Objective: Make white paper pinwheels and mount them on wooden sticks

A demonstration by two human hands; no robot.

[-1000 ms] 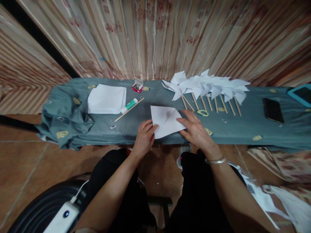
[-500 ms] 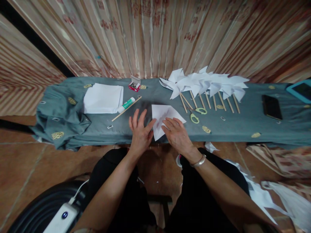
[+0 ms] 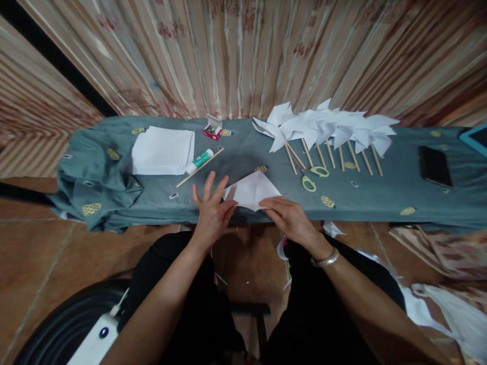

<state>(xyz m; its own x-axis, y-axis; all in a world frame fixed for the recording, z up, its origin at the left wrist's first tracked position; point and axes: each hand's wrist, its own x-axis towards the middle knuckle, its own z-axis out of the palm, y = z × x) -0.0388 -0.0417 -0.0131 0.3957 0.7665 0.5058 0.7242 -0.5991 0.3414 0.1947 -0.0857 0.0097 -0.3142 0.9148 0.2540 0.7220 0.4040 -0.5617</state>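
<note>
Striped curtains hang behind a grey-clothed tabletop (image 3: 152, 195). Left hand (image 3: 210, 213), fingers spread apart, steadies a folded white paper (image 3: 253, 191) at the near edge; right hand (image 3: 291, 217) presses it, fingers together. Uneven pressure could skew the crease. Scissors (image 3: 310, 177) lie nearby.
</note>
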